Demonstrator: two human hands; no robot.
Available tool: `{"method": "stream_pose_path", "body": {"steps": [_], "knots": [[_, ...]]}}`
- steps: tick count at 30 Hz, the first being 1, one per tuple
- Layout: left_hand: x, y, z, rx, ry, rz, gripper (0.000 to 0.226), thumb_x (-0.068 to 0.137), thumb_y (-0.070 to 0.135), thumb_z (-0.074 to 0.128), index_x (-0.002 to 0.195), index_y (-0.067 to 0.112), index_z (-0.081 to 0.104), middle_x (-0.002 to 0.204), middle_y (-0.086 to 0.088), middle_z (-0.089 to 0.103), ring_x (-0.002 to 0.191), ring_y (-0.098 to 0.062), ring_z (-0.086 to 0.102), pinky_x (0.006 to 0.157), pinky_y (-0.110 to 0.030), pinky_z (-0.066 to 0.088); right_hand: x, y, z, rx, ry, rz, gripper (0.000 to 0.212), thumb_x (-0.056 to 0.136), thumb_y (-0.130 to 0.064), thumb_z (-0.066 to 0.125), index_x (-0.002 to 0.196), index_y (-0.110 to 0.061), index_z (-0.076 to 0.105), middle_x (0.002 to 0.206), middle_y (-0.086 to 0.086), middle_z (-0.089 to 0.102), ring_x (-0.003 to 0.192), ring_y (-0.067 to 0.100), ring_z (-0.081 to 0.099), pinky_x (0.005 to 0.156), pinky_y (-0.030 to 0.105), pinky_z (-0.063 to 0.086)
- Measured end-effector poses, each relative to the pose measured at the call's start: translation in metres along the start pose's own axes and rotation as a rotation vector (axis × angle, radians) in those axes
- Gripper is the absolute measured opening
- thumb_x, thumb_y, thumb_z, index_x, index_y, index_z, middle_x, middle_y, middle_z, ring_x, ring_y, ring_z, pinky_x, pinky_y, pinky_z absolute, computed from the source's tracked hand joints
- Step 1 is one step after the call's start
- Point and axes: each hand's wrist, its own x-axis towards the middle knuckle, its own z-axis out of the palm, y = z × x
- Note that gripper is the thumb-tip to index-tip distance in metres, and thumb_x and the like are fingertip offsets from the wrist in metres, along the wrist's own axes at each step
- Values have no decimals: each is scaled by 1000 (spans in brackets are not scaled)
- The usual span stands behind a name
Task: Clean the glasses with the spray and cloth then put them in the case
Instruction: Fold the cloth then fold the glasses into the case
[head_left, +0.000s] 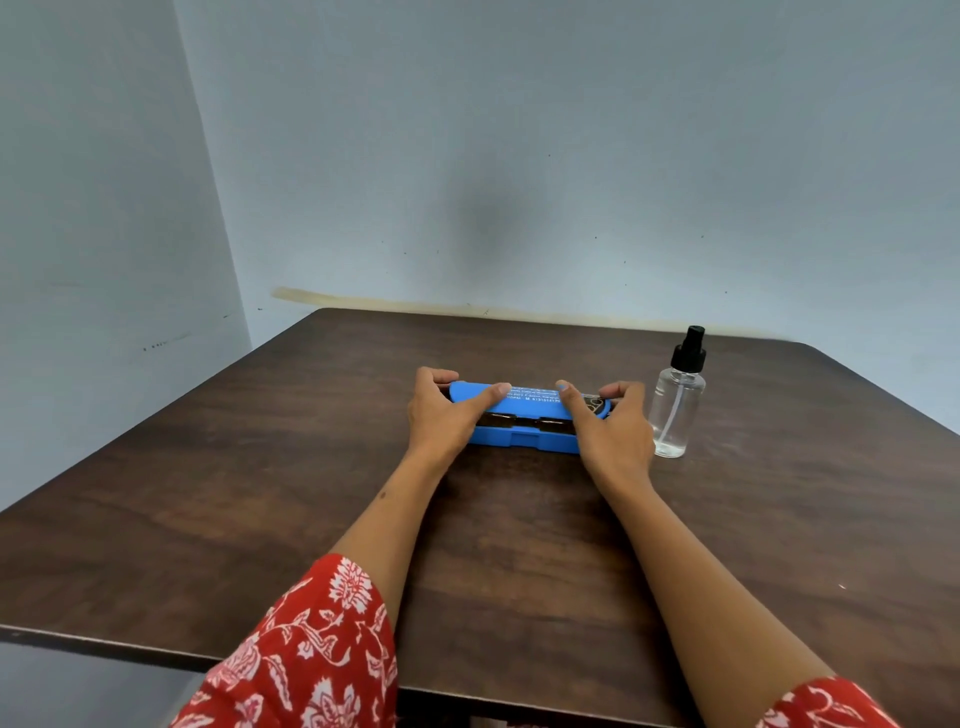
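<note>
A blue glasses case (527, 440) lies across the middle of the dark wooden table (260, 493). Its lid, with white print, is tilted partly down, and a dark gap shows between lid and base; something dark lies inside, but I cannot make out what. My left hand (441, 415) grips the case's left end, thumb on the lid. My right hand (608, 426) grips the right end, thumb on the lid too. A clear spray bottle (678, 410) with a black pump top stands upright just right of my right hand. No cloth is in view.
Pale blue walls close in behind the table and on the left. The table's front edge runs near my red floral sleeves (311, 654). Bare tabletop stretches to the left and in front of the case.
</note>
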Motion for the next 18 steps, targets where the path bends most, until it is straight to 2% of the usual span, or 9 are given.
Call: {"method": "stream_pose_path", "body": {"steps": [3,6,8,13,18], "knots": [[3,-4,-2,8,-11,9,63,64,40,82,111,16,48,114,-3,52,103,-17,51,79,-25,47,0,2,-3,-10,-24,-7,51,78,-50,68,107,-17,43,100,-2,53,94,19,54,74,30,37],[6,-7,-3,57,-44,26,66,62,41,83,115,16,54,117,-3,54,106,-18,53,90,-34,51,1,4,-6,-23,-63,-18,62,79,-49,68,126,-15,45,120,2,55,110,20,53,87,31,40],[7,-8,-4,89,-67,38,67,61,42,84,116,16,56,118,-4,56,106,-20,55,91,-39,52,2,5,-8,-66,-106,-36,64,81,-48,67,131,-15,47,129,3,53,115,20,51,94,32,40],[8,-9,-8,138,-82,64,65,60,44,84,113,16,60,117,-5,58,107,-21,56,93,-40,51,3,4,-12,-89,-164,-61,60,79,-45,69,127,-14,52,124,6,55,110,19,52,92,31,43],[7,-9,-9,187,-112,91,61,62,41,84,113,16,62,117,-5,59,108,-20,55,95,-39,50,4,5,-11,-116,-173,-71,62,77,-43,73,126,-11,52,124,8,54,111,21,52,97,37,44]]}}
